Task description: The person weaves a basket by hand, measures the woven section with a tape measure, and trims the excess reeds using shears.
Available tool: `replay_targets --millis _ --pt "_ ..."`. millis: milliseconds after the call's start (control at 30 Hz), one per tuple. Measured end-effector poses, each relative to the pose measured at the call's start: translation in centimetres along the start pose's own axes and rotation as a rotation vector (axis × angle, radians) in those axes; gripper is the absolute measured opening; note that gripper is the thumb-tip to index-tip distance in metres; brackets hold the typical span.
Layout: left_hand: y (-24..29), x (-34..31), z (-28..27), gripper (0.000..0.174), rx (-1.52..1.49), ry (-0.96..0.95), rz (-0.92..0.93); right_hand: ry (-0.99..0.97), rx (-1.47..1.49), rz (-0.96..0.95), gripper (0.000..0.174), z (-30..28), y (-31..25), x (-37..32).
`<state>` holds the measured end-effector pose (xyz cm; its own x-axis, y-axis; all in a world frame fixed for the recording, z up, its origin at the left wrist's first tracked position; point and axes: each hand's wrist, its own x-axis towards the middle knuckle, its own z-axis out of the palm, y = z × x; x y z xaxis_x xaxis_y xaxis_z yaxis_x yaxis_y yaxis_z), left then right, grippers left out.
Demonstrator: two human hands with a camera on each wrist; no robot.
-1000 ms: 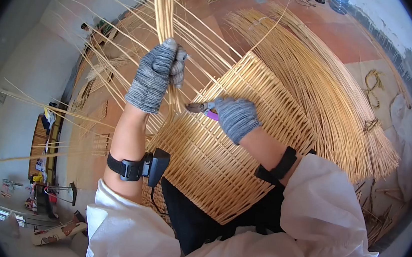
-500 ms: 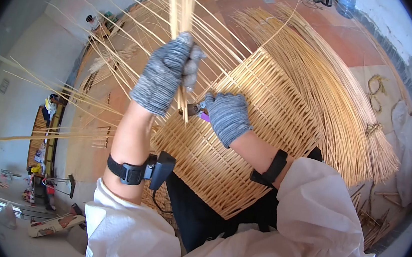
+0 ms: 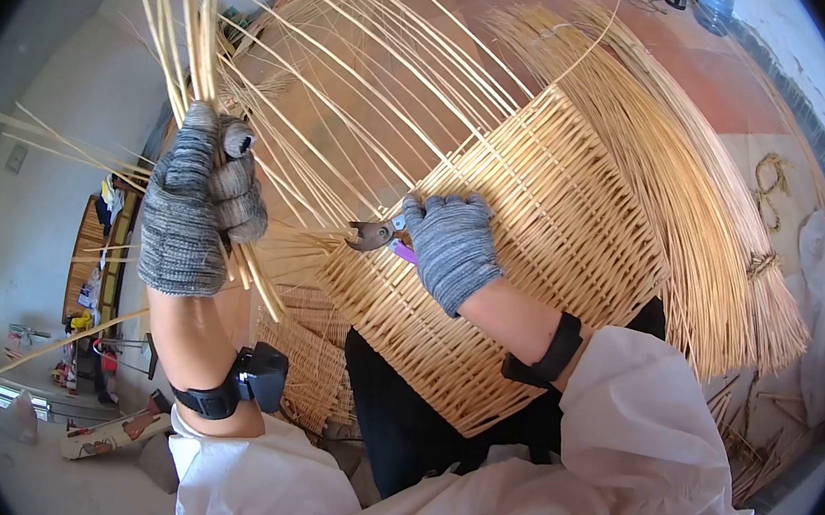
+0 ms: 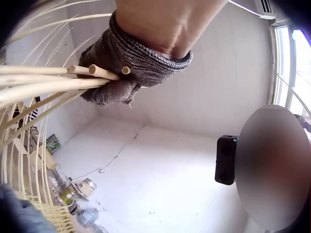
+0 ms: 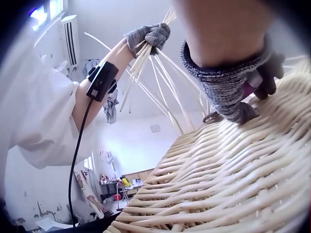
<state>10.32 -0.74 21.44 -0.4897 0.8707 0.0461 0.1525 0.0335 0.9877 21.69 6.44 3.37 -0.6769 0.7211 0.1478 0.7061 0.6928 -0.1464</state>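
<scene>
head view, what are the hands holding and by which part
The left hand grips a bundle of rods near the cut ends, which stick out past the fist. The right hand holds the pruners by the handles.

This is a workshop for weaving with sticks. The left hand (image 3: pixel 199 203) grips a bunch of long, thin sticks (image 3: pixel 206 45). The right hand (image 3: pixel 453 250) holds clippers (image 3: pixel 369 237) over a big woven piece (image 3: pixel 557 222). More sticks poke out past its edge, between the two grips. To the right of the clippers' grip, a huge bundle of sticks (image 3: pixel 664 204) lies on the floor (image 3: pixel 722 89), tied near one end. Farther right is a loop of rope (image 3: pixel 771 180). Below the left hand's grip sits another woven piece (image 3: pixel 308 342). The wall (image 3: pixel 76 112) off to its left is plain and pale.
</scene>
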Motion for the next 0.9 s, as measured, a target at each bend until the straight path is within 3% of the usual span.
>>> replay_targets --millis 33,67,200,267,300,333,400,467,533,600,633,667,733,833,900 --pt "0.0 0.1 0.0 0.031 -0.024 -0.002 0.016 -0.017 0.009 0.006 0.052 -0.4 -0.3 0.2" --pt "-0.1 0.2 0.0 0.031 -0.05 -0.004 0.032 0.102 0.0 0.013 0.042 0.6 -0.7 0.5" --pt "-0.5 0.4 -0.1 0.031 -0.15 -0.015 0.084 -0.124 0.065 -0.071 0.034 0.1 -0.4 0.1" --pt "1.5 -2.3 -1.0 0.027 -0.413 -0.369 0.137 -0.333 0.191 -0.056 0.032 -1.1 0.4 -1.0" --pt "2.2 -3.2 -2.9 0.023 -0.504 -0.762 0.154 -0.263 0.191 -0.094 0.033 -0.4 0.8 -1.6" --pt "3.3 -5.3 -6.0 0.028 -0.503 -0.772 0.081 -0.195 0.189 -0.131 0.035 0.5 1.2 -2.2" --pt "4.2 -9.7 -6.3 0.029 -0.547 -0.871 0.287 0.001 0.093 -0.197 0.039 1.3 0.9 -2.5" --pt "3.6 -12.9 -6.1 0.029 -0.55 -0.764 0.421 -0.05 0.065 -0.213 0.04 0.6 0.1 -1.3" --pt "-1.0 -14.8 -6.5 0.02 -0.314 0.041 0.335 -0.106 0.104 -0.204 0.038 -0.3 -1.0 -0.1" --pt "-5.1 -12.7 -5.6 0.028 0.524 0.577 0.241 -0.138 0.093 -0.22 0.037 -0.3 -2.1 1.0" --pt "-8.9 -10.7 -7.8 0.028 -0.053 0.36 0.199 -0.156 0.083 -0.235 0.036 -0.3 -2.7 1.3" --pt "-10.2 -8.8 -6.8 0.03 0.149 0.31 0.103 -0.161 0.045 -0.225 0.035 -0.7 -3.4 1.5" --pt "-13.3 -5.8 -5.3 0.029 -0.056 0.312 0.321 -0.237 -0.016 -0.192 0.035 -1.4 -4.2 2.3" --pt "-14.3 -3.7 -4.5 0.029 0.055 -0.073 0.436 -0.268 -0.102 -0.222 0.034 -2.2 -4.8 2.4" --pt "-15.3 -1.6 -4.9 0.026 -0.085 -0.043 0.336 -0.321 0.012 -0.301 0.032 -1.9 -4.6 3.3"
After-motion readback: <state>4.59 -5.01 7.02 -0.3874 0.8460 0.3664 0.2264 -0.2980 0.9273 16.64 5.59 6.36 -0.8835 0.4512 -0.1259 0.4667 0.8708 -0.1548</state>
